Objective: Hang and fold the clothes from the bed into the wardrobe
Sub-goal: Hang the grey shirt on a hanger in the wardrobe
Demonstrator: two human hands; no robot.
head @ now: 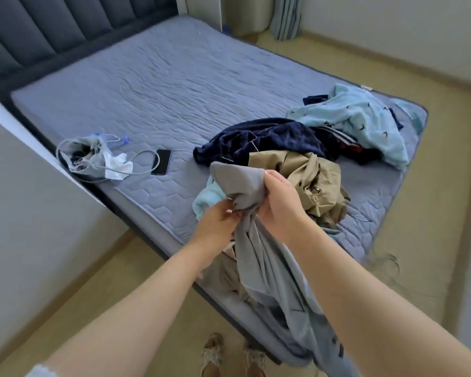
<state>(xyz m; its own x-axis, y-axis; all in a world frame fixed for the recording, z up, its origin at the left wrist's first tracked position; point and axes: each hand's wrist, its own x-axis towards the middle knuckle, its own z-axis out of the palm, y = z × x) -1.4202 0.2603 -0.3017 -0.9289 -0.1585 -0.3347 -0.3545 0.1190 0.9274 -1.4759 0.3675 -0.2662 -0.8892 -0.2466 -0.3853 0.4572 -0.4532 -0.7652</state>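
mattress [161, 85] bare toward headboard; clothes pile [305, 148], phone [161, 161] obstruct near edge

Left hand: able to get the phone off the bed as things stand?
Probably not yet: the left hand grips the grey garment, as does the right hand. The mattress toward the phone looks bare, so releasing should do.

A home bedroom: quilted bed [161, 85], padded headboard [52, 25]

bare forearms [136, 303] all the way up, bit of white lacy sleeve [40, 370] at the left elbow, beige patterned slippers [212, 352] on both feet
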